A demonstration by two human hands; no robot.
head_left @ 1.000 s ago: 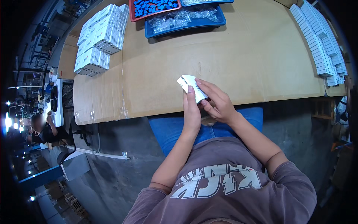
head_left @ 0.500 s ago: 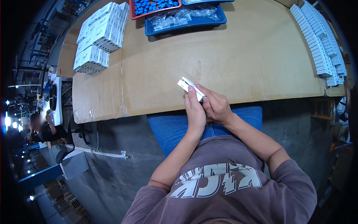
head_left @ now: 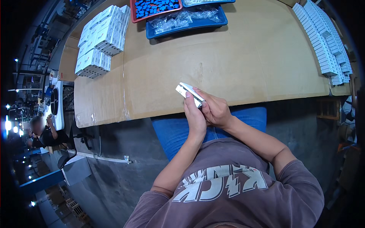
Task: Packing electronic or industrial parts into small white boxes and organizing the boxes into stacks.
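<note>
A small white box (head_left: 184, 90), narrow and oblong, is held in both hands over the table's near edge. A dark gap runs along its length between two white sides. My left hand (head_left: 195, 117) is closed around the lower left side, its thumb lying on top. My right hand (head_left: 217, 109) grips the right side and the near end, fingers bent. Both hands touch each other below the box. Whatever lies inside the box is hidden.
The cardboard-covered table (head_left: 163, 72) bears stacked white boxes (head_left: 102, 36) at far left and more rows (head_left: 323, 41) at far right. At the back stand a red tray (head_left: 134, 17) of blue pieces and a blue tray (head_left: 190, 27) of clear plastic bags. A person (head_left: 47, 131) sits off left.
Both hands and the white box have shifted slightly left and nearer to me. The gap along the box looks wider now. Both hands keep their hold.
</note>
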